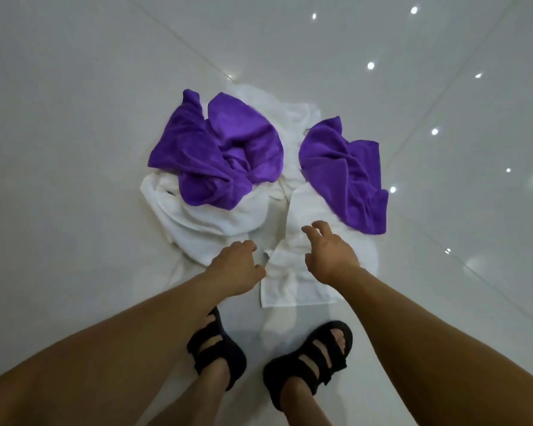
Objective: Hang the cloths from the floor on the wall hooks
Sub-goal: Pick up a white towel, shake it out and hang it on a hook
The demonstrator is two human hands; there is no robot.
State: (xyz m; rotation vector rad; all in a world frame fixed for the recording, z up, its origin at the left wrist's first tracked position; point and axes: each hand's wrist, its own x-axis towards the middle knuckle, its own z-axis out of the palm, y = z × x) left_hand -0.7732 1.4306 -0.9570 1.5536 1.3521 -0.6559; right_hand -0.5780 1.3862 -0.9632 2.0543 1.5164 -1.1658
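Cloths (216, 155) tangled at twelve o'clock may lift together; my right hand (330, 256) hangs open, left hand (237, 265) grip unclear.

Down on the floor (74, 133), towels (203, 222) lie in a heap with two cloths on top. The left cloth (216, 149) and right cloth (345, 173) sit apart, a strip of towel between them. The left hand (237, 265) and right hand (330, 256) are side by side over the heap's near edge, with the sandals (216, 355) nearer still.
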